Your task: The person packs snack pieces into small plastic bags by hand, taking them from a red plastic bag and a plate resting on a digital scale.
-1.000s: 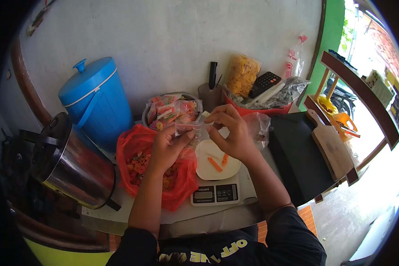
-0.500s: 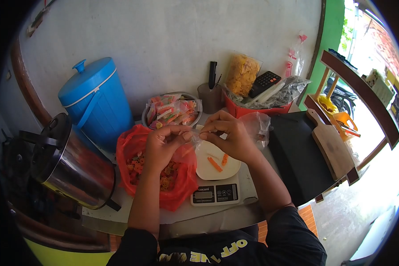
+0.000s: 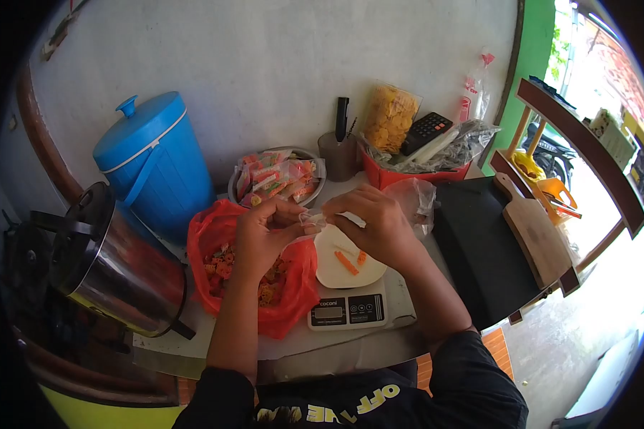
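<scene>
My left hand (image 3: 268, 232) and my right hand (image 3: 365, 220) pinch a small clear plastic bag (image 3: 312, 219) between them, above the table. Just below is a kitchen scale (image 3: 348, 312) with a cream tray (image 3: 350, 279) on it, holding a few orange pieces (image 3: 346, 262). Under my left wrist lies an open red plastic bag (image 3: 300, 297) of small colourful pieces. Behind my hands a metal bowl (image 3: 322, 171) holds several small filled packets (image 3: 279, 175). A clear plastic bag (image 3: 413, 200) lies beside my right hand.
At the left stand a steel pot (image 3: 132, 275) and a blue cooler (image 3: 161, 164). Behind are a dark cup (image 3: 338, 157) and a red basket (image 3: 386, 177) holding a chips container (image 3: 391, 118) and a calculator (image 3: 428, 134). A wooden board (image 3: 533, 232) lies on a black case (image 3: 472, 247) at right.
My hands have come together at the small clear bag, which was more spread out before. My right fingers have moved in and down, and now cover more of it.
</scene>
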Demonstrator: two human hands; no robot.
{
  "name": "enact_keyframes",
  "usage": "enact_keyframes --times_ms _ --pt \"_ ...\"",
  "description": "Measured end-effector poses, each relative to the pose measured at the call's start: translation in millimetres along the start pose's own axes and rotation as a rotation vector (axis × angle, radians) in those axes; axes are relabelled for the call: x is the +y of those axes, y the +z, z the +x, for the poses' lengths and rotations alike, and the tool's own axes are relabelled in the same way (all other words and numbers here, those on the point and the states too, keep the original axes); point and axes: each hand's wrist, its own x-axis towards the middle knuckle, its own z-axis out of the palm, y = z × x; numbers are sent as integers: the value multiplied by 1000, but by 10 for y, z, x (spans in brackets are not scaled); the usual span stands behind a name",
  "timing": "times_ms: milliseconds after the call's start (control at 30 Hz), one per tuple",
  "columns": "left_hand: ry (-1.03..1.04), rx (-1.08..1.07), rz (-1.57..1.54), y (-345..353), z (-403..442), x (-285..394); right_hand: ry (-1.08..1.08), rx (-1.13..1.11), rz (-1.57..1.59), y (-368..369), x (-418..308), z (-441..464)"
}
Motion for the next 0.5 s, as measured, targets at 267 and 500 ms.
enact_keyframes --times_ms 267,500 --pt "9 -58 78 11 -13 -49 145 -157 157 -3 52 -29" --pt "-26 32 66 -76 28 -127 237 -160 244 137 321 -69"
